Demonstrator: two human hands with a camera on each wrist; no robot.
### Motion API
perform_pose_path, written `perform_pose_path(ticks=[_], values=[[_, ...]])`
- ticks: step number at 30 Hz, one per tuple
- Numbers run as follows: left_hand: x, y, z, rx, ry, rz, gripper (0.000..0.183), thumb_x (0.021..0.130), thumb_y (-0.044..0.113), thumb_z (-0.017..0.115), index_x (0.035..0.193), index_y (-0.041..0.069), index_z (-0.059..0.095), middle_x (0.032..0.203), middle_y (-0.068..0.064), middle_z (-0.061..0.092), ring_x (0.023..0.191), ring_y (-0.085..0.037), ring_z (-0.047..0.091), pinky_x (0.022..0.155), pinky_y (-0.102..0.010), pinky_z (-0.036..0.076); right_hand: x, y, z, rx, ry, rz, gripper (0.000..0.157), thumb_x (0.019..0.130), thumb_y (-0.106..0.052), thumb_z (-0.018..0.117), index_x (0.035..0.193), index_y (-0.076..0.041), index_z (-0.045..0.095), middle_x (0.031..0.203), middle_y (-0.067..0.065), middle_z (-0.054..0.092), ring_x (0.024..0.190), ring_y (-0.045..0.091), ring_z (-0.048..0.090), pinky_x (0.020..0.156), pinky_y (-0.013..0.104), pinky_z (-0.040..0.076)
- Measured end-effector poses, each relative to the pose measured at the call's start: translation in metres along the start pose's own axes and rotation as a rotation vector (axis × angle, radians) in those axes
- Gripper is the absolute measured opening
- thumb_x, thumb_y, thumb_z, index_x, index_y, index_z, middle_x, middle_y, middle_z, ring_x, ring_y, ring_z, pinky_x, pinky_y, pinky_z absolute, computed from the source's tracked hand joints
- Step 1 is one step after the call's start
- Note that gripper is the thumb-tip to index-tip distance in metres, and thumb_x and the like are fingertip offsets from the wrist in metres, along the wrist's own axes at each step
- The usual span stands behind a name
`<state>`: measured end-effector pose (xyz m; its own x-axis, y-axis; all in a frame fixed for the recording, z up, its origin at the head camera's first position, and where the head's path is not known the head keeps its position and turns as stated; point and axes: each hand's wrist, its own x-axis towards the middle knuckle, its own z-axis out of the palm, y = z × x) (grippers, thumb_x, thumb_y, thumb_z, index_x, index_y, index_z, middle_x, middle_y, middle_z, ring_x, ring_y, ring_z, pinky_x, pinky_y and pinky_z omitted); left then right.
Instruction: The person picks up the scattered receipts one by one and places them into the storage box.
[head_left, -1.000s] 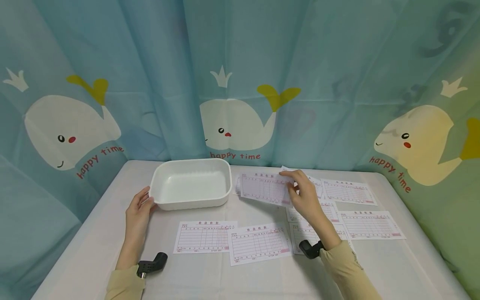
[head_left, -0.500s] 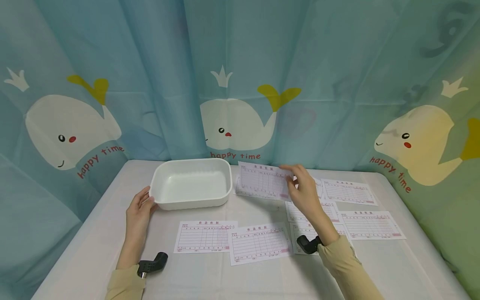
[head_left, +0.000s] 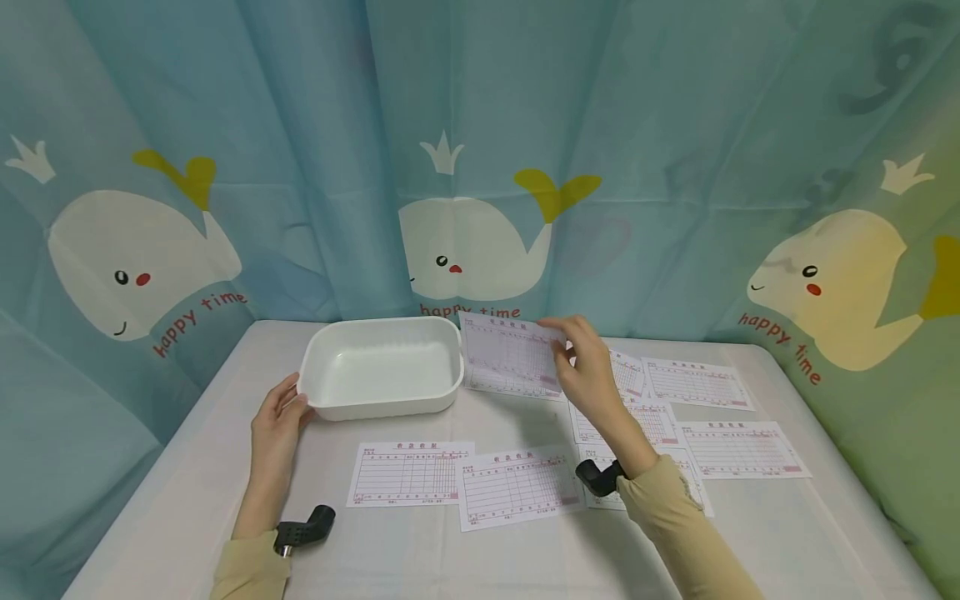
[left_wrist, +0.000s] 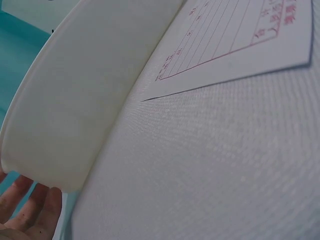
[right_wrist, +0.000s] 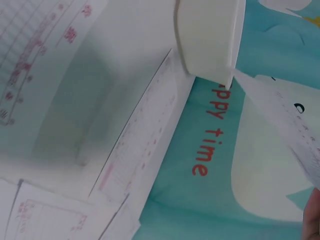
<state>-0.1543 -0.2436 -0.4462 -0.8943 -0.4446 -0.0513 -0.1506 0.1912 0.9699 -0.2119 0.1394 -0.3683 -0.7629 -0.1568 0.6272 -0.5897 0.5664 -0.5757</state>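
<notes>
My right hand (head_left: pixel 581 367) pinches the right edge of a printed receipt slip (head_left: pixel 506 346), holding it raised and tilted beside the tub's right end. The raised slip's left edge overlaps the tub's rim in the head view. Part of another receipt slip (right_wrist: pixel 137 127) shows on the table below it. The white plastic tub (head_left: pixel 382 404) stands at the back left, with nothing inside. My left hand (head_left: pixel 276 425) touches the tub's front left corner. In the left wrist view, fingertips (left_wrist: pixel 50 200) rest against the outer wall just under the rim.
Two receipt slips (head_left: pixel 411 475) lie side by side in front of the tub. Several more slips (head_left: pixel 742 450) lie spread and partly overlapping on the right of the white-covered table (head_left: pixel 390 558). A blue whale-print curtain (head_left: pixel 645 250) hangs right behind the table.
My right hand has moved left and slightly up, bringing the receipt slip to the tub's right rim. My left hand and the tub have stayed put.
</notes>
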Motion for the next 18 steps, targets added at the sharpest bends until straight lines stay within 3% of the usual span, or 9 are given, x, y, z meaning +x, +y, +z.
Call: perform_pose_path(ticks=[7,18], values=[[0.001,0.000,0.000,-0.006,-0.005,-0.011,0.049,0.102,0.030,0.042,0.149,0.020,0.034,0.149,-0.007,0.044,0.130,-0.017,0.048,0.100,-0.011,0.047,0.007,-0.009,0.007,-0.013,-0.022,-0.023,0.037,0.085,0.015,0.052,0.114,-0.004,0.066,0.097,0.011,0.061,0.078,0.014,0.049,0.061,0.016,0.046],[0.001,0.000,-0.001,-0.006,-0.009,-0.014,0.049,0.102,0.031,0.042,0.149,0.020,0.034,0.150,-0.006,0.043,0.133,-0.023,0.048,0.100,-0.012,0.046,0.019,-0.017,0.008,-0.028,0.007,-0.047,0.036,0.086,0.014,0.051,0.114,-0.004,0.066,0.098,0.012,0.061,0.076,0.015,0.049,0.060,0.016,0.043]])
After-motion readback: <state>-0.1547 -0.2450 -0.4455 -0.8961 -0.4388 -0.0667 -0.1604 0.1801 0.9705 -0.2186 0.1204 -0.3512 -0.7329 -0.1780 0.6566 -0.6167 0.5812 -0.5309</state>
